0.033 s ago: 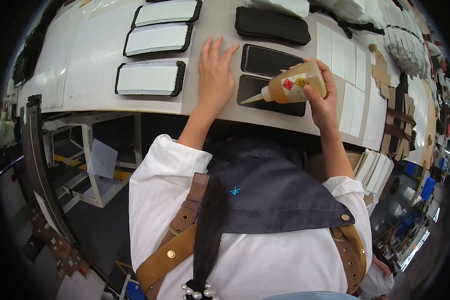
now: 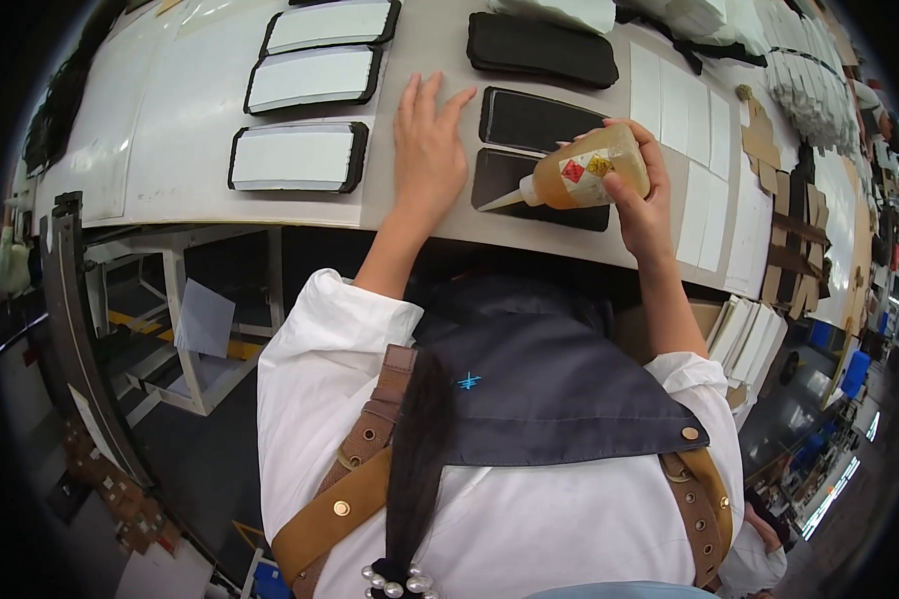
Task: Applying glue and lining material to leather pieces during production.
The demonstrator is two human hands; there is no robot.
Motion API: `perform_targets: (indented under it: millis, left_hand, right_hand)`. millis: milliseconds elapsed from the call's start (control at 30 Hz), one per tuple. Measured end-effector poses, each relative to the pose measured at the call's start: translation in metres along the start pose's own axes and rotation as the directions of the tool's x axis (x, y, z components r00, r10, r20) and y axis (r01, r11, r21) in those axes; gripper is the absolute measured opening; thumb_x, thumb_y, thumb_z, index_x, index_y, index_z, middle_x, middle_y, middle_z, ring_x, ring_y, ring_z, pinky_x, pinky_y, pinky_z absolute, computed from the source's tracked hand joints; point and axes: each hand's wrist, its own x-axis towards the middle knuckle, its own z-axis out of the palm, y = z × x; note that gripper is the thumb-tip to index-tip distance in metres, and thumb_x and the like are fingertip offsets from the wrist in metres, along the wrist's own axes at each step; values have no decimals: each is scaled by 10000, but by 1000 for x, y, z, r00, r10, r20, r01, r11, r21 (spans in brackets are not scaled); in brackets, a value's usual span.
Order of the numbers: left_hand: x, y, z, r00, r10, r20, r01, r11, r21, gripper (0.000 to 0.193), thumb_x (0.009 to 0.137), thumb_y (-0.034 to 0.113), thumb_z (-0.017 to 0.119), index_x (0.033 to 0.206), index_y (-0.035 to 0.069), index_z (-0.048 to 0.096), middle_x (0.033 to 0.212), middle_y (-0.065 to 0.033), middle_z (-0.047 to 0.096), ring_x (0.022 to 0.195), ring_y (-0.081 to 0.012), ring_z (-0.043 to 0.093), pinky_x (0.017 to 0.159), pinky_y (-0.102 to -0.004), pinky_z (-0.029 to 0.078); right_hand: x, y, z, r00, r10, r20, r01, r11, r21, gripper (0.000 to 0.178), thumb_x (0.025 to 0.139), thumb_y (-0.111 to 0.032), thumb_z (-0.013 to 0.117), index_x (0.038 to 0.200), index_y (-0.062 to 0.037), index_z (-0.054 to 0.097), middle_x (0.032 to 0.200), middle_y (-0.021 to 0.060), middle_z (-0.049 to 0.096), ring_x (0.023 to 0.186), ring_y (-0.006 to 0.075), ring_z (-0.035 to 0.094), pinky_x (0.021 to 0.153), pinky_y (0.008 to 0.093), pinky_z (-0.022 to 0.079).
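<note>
My right hand [image 2: 649, 190] is wrapped round a translucent squeeze bottle [image 2: 579, 180] of amber liquid with a pointed white nozzle. The bottle lies tilted, its tip at the left end of the nearest black rectangular panel [image 2: 559, 214]. Just behind that panel is a second black panel [image 2: 524, 118], partly hidden by the bottle and fingers. A thicker black padded piece [image 2: 541, 50] lies farther back. To the left of these panels, my left hand [image 2: 432, 160] rests on the table with its fingers spread, holding nothing.
Black pieces topped with white panels [image 2: 295, 158] line the table's left side. White strips [image 2: 704, 130] lie right of my right hand, with brown and black strips [image 2: 799, 240] beyond. Bundled white material [image 2: 814, 95] sits at the far right. The table's front edge [image 2: 310, 226] runs before me.
</note>
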Motion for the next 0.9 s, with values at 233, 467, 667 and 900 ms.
perform_targets:
  millis: [233, 467, 667, 900]
  left_hand:
    - [1, 0, 0, 1000, 17, 9, -17, 1000, -11, 514, 900, -70, 521, 1366, 107, 650, 1541, -201, 467, 1512, -420, 318, 1220, -527, 289]
    - [1, 1, -3, 999, -13, 51, 13, 1000, -6, 490, 948, -45, 507, 1380, 143, 641, 1575, -174, 446, 1533, -392, 296, 1237, -513, 263]
    - [2, 2, -4, 999, -2, 51, 2, 1000, -8, 464, 967, -39, 499, 1373, 133, 643, 1576, -179, 446, 1538, -393, 290, 1236, -512, 268]
    - [1, 2, -3, 998, -12, 57, 13, 1000, -4, 446, 989, -29, 489, 1376, 130, 644, 1575, -178, 446, 1539, -389, 292, 1237, -506, 270]
  right_hand:
    - [-11, -6, -39, 964, 164, -208, -57, 895, 442, 781, 940, -466, 759, 1492, -20, 433, 1338, 208, 639, 1331, 391, 599, 1144, 487, 483]
    - [-24, -24, -107, 910, -71, -408, 77, 997, -1, 796, 850, -493, 867, 1393, -24, 522, 1222, 62, 637, 1157, 143, 638, 993, 301, 556]
    - [-29, -13, -110, 884, -103, -457, 85, 995, -61, 778, 857, -462, 873, 1398, -30, 519, 1224, 64, 622, 1157, 151, 615, 991, 300, 532]
    - [-29, -11, -109, 884, -123, -451, 86, 991, -103, 775, 852, -465, 877, 1392, -32, 528, 1217, 61, 623, 1151, 152, 612, 982, 307, 528]
